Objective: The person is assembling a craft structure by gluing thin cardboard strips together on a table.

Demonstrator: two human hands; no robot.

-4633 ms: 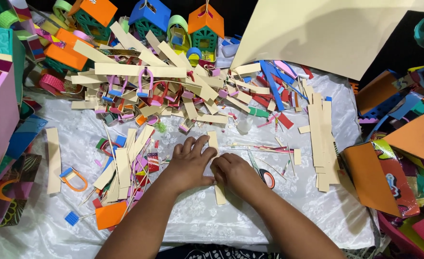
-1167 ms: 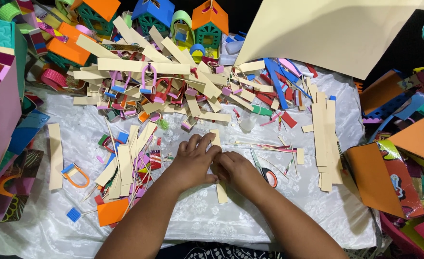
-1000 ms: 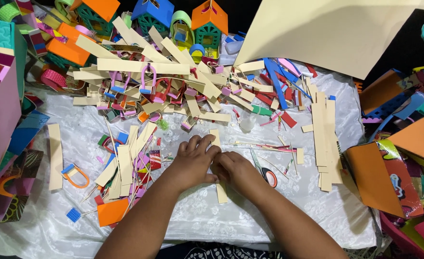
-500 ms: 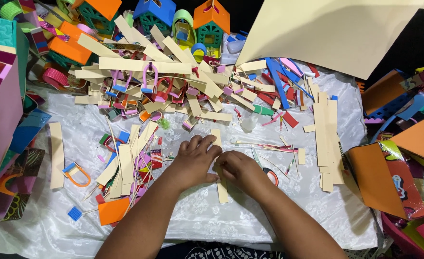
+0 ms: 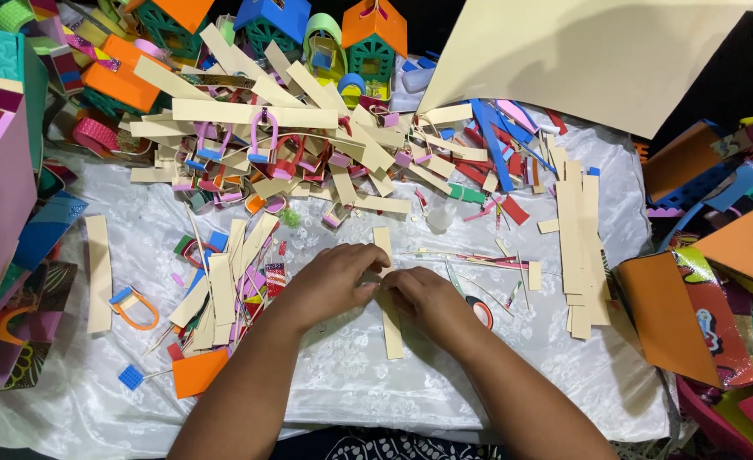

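A handicraft work area: a white satin cloth is strewn with cut cream foam strips, coloured scraps and small handles, ringed by finished miniature foam houses and sheets of craft foam.

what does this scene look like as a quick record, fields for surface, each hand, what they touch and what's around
surface: white cloth strewn with craft scraps
left hand: fingertips on the tan strip
right hand: resting on the same strip, fingertips meeting the left hand's
touched thing: long tan strip, flat, running away from the person
left of hands: orange square piece
right of hands: stack of tan strips
far side: small paper houses; large tan sheet
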